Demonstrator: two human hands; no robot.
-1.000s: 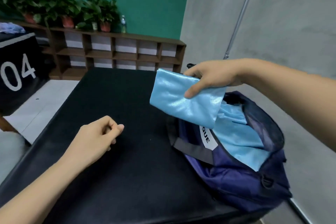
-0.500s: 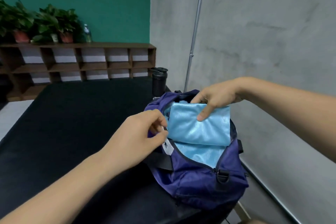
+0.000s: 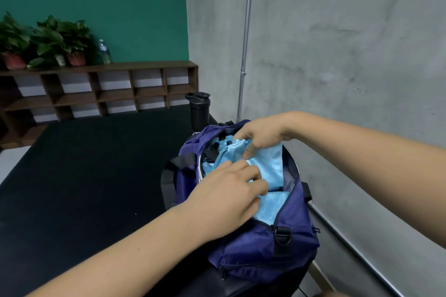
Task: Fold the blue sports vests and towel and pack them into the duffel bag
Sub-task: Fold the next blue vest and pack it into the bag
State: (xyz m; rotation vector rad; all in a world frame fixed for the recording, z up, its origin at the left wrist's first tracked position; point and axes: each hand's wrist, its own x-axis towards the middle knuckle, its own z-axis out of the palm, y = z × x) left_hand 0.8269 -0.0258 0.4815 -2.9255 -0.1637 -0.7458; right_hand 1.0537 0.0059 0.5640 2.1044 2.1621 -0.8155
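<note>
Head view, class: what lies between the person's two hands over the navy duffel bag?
Shiny light-blue folded cloth lies between left hand and right hand, in the head view.

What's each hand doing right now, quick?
Left hand: open, fingers pressing the shiny light-blue folded cloth into the navy fabric duffel bag.
Right hand: closed, gripping that same cloth.

Shiny satin vest (image 3: pixel 268 166), matt nylon bag (image 3: pixel 255 255)

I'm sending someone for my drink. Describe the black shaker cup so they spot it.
Start at the black table. At its far edge, behind the navy duffel bag, stands the shaker cup: black and lidded, unlike the clear bottle on the shelf.
</note>
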